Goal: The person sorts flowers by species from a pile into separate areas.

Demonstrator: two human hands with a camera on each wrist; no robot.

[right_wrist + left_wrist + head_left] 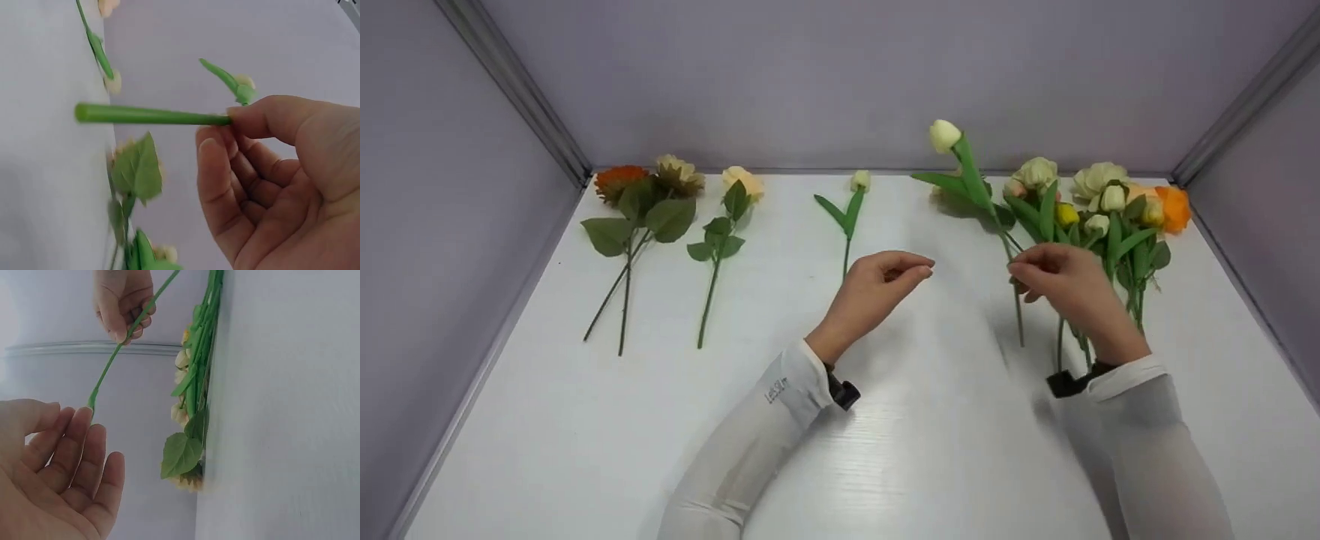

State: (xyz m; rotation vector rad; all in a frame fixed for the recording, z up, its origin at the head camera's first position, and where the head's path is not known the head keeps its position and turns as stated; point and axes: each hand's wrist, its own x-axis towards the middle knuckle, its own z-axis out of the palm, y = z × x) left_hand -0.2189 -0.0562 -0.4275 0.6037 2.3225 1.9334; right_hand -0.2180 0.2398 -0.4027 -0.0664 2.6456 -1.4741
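Note:
My right hand (pixel 1069 289) pinches the green stem of a pale tulip (pixel 945 136) between thumb and fingers. The tulip is raised and leans left, its bloom at the top and its leaves (pixel 971 176) below that. In the right wrist view the cut end of the stem (pixel 129 114) sticks out past the fingertips. My left hand (pixel 877 292) is held above the table with loosely bent fingers and nothing in them. Under it, a second pale tulip (pixel 860 180) lies on the table, its lower stem hidden by that hand.
A pile of mixed flowers (pixel 1099 184) lies at the right, partly behind my right hand. At the left lie a peach rose (pixel 742 182), a cream flower (pixel 679 176) and an orange flower (pixel 620 182). Grey panels (pixel 885 82) enclose the white table (pixel 585 435).

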